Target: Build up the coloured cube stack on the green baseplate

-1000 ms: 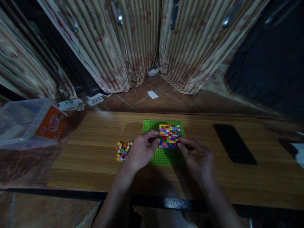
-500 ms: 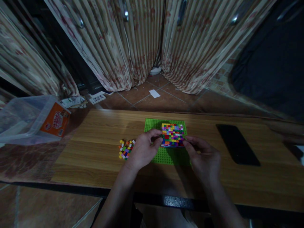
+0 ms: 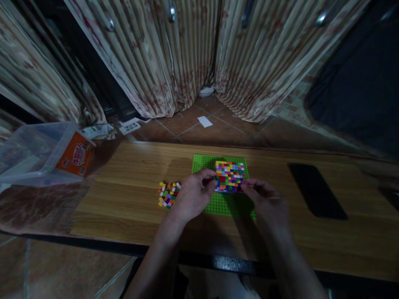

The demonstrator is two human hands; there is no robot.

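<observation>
A low block of small multicoloured toy bricks (image 3: 230,173) stands on a green studded baseplate (image 3: 222,207). At the block's left edge is my left hand (image 3: 195,193), its thumb and curled forefinger against the side as if gripping the corner. My right hand (image 3: 269,201) is at the block's lower right corner, thumb and forefinger pinched together. A small pink brick (image 3: 245,182) shows at those right fingertips, though its shape is too small to make out. A pile of loose bricks (image 3: 168,194) lies left of the baseplate, partly behind my left hand.
A black phone-like slab (image 3: 316,191) lies on the wooden table (image 3: 124,199) to the right. Beyond the left end stands a clear plastic bin (image 3: 40,158) with an orange label. Floral curtains (image 3: 187,62) hang behind, and a white card (image 3: 205,121) lies on the tiled floor.
The whole view has shifted slightly, so everything sits a little further right. Both hands stay at the block with nearly the same finger positions; the pink brick at my right fingertips shows more clearly.
</observation>
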